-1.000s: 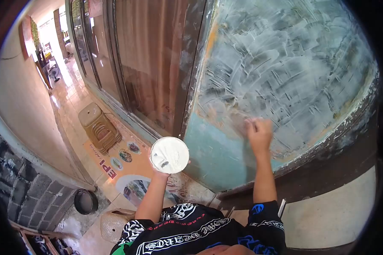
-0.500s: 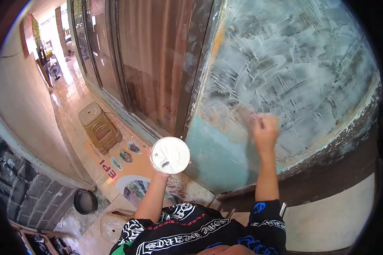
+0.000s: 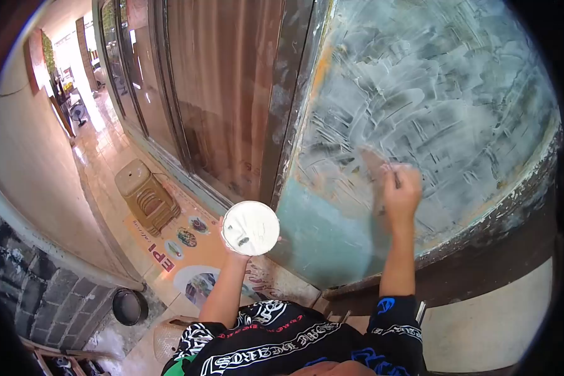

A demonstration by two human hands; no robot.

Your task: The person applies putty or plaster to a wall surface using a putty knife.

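Note:
My left hand (image 3: 237,254) grips from below a round tub (image 3: 251,228) whose top is covered in white putty, with a small dark mark near its lower left. On the right, my right hand (image 3: 403,193) is closed around a putty knife (image 3: 373,160). Its thin blade points up and left, at the wall panel (image 3: 432,119); exact contact is hard to tell. Streaky grey-white putty coats most of that panel. A smooth green strip (image 3: 323,219) shows below the coated part.
Left of the panel stands a brown-framed sliding door (image 3: 222,94). A plastic stool (image 3: 147,197) rests on a printed tarpaulin (image 3: 150,241), and a second stool (image 3: 168,338) is close beside me. A black bucket (image 3: 130,306) sits by the block wall (image 3: 62,301).
My right hand and the putty knife have moved slightly right across the panel, and more of the blade shows. The left hand and tub stay nearly in place.

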